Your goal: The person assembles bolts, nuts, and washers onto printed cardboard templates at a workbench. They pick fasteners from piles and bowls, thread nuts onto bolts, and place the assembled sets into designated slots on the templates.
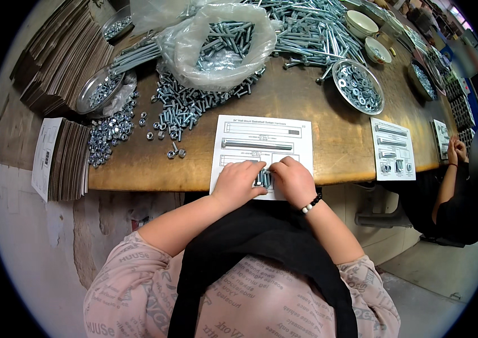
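Observation:
A white printed card (pixel 306 135) with outline drawings of bolts lies in front of me at the table's near edge. A long bolt shape (pixel 257 145) runs across it; I cannot tell whether it is real or printed. On the lower part of the card, several short bolts (pixel 263 178) stand side by side between my hands. My left hand (pixel 238 181) curls round them from the left, its fingers and thumb bent. From the right, my right hand (pixel 294 181) closes on them with bent fingers, a beaded bracelet at its wrist. My fingers partly hide the bolts.
Short bolts (pixel 178 101) and nuts (pixel 109 135) lie heaped at left, beside cardboard stacks (pixel 61 56). Behind are a plastic bag (pixel 179 62) of bolts, long bolts (pixel 312 28) and a bowl of washers (pixel 357 87). A second card (pixel 392 149) lies right, near another person's hands (pixel 457 151).

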A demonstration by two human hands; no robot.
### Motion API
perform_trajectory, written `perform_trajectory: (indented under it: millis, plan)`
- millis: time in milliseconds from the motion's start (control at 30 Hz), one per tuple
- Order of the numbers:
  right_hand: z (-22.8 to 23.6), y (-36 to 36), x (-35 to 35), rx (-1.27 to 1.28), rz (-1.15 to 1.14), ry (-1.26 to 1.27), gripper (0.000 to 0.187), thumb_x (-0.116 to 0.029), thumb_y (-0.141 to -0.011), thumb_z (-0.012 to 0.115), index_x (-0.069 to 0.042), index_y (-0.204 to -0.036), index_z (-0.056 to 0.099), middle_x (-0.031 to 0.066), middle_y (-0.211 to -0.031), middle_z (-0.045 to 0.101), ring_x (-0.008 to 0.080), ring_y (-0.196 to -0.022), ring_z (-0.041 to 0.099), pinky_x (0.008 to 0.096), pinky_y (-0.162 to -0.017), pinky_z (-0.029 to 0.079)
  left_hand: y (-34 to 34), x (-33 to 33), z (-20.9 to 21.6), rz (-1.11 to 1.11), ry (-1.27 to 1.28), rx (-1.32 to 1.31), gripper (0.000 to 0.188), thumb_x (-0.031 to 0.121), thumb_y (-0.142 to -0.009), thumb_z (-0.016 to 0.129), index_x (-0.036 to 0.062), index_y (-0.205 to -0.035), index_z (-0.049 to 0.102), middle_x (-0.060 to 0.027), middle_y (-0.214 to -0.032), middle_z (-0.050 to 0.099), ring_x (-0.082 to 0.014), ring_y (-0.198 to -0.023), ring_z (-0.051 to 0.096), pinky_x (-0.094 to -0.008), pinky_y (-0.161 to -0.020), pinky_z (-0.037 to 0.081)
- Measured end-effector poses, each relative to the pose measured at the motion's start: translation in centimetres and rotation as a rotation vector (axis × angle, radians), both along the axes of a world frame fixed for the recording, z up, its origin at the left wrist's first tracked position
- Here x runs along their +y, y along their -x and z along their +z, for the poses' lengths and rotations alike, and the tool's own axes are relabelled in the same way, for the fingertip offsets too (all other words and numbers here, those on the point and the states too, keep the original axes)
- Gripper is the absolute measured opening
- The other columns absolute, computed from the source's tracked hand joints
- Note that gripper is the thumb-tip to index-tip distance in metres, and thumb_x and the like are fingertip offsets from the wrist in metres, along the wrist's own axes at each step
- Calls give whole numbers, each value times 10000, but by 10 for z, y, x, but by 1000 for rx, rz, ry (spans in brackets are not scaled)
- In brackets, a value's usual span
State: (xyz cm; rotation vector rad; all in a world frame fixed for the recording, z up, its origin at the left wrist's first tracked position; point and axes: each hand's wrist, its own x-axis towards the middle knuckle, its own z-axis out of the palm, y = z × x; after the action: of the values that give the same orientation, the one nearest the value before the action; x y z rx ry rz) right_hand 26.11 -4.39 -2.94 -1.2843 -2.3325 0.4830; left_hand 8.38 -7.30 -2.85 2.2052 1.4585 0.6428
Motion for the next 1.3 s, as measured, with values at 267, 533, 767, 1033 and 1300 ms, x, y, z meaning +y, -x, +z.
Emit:
perform_trajectory:
  millis: [267, 533, 767, 1033, 1300]
  plan:
    - [-1, -6, -4, 30, -54, 1, 64, -134, -740, 608, -113, -800, 613, 75, -738, 540, 264, -708, 557, 368, -596, 469, 0, 5, 1, -76, -36, 19, 419, 265, -662, 713, 114, -1026, 570, -44, -849, 569, -237, -814, 552, -346, -696, 380]
    - [-6, -6, 0, -18, -23, 7, 107, -132, -706, 645, -115, -809, 620, 85, -730, 539, 274, -693, 554, 376, -587, 457, 2, 3, -9, -44, -37, -73, 476, 245, -645, 727, 69, -1052, 553, -59, -825, 557, -255, -845, 551, -371, -728, 398]
    - [5, -8, 0, 85, -18, 145, 206, -71, -697, 675, -78, -892, 611, 103, -742, 533, 272, -668, 542, 359, -593, 436, 17, -1, -3, -152, -14, -114, 573, 253, -678, 704, 97, -1176, 466, -88, -973, 528, -266, -920, 526, -372, -786, 394]
    - [1, -14, 3, 149, -40, 237, 173, -39, -722, 635, -47, -892, 606, 107, -742, 528, 246, -662, 539, 330, -600, 439, 112, 28, 18, 237, -141, -211, 363, 185, -758, 647, 61, -1088, 562, -106, -965, 555, -248, -862, 568, -341, -736, 462]
    - [-8, -18, 7, 190, -45, 283, 142, -41, -748, 608, -41, -889, 612, 108, -765, 548, 241, -686, 547, 319, -625, 447, 266, 65, 2, 814, -245, 156, 324, 92, -735, 594, 67, -1057, 563, -124, -997, 563, -313, -945, 534, -395, -814, 439]
